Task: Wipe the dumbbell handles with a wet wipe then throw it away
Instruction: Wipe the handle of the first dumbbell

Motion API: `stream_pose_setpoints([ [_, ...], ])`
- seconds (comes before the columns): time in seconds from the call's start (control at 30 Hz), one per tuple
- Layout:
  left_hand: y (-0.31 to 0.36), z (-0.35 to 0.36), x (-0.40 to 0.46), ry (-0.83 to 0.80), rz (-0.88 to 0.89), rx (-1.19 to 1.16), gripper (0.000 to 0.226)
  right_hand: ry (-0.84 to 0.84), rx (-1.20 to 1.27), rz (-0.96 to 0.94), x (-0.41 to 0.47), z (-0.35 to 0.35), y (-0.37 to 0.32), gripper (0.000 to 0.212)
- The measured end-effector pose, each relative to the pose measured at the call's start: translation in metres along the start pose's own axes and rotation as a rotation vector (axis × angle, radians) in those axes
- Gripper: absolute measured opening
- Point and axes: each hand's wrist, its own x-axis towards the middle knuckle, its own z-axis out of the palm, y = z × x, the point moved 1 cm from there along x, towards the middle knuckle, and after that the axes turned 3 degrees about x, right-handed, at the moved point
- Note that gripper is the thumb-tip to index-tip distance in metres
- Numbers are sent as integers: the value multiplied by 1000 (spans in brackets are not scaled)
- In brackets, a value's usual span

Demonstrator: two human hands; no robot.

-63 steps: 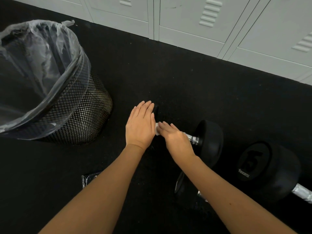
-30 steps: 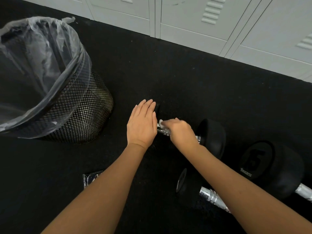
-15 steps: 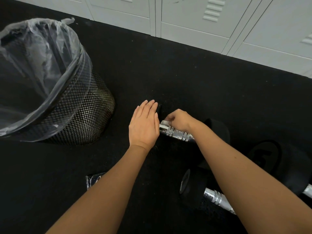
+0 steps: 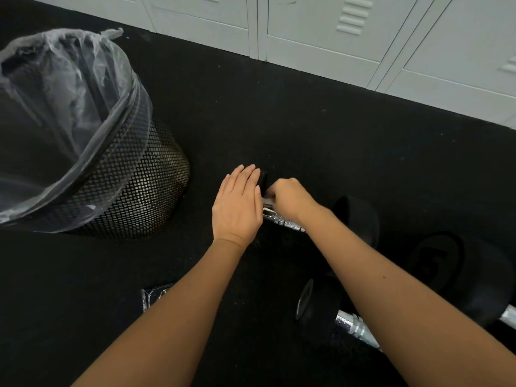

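The black rubber floor [image 4: 279, 121] is lying below pale grey metal lockers [image 4: 335, 37], and a black mesh wastebasket lined with a clear plastic bag [image 4: 111, 163] is standing at the left. A black dumbbell with a knurled chrome handle [image 4: 282, 219] is lying near the middle of the floor, with a second black dumbbell [image 4: 315, 305] nearer the person. Both forearms are reaching forward. The left hand [image 4: 237, 205] is lying flat, fingers straight and together, on the dumbbell's left head. The right hand [image 4: 287, 198] is curling over the handle's left end, pinching a small white wet wipe [image 4: 268, 197] against it.
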Motion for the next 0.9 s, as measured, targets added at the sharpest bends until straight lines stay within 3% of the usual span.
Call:
stream_pose_setpoints([
  [0.17,1,-1,0,-11,-1,9,51,19,-109,-17,-19,11,8,50],
  [0.37,0,-1,0,-20,-3,-1,53,164,-220,-46,-27,20,-9,29],
  [0.53,1,-3,0,-27,4,0,55,146,-199,-248,-44,28,12,61],
  [0.7,0,-2,-1,-10,1,-40,53,268,-176,-270,-49,33,2,47],
  [0.9,-2,-3,-1,-26,24,-79,53,219,-215,-416,-57,36,23,59],
])
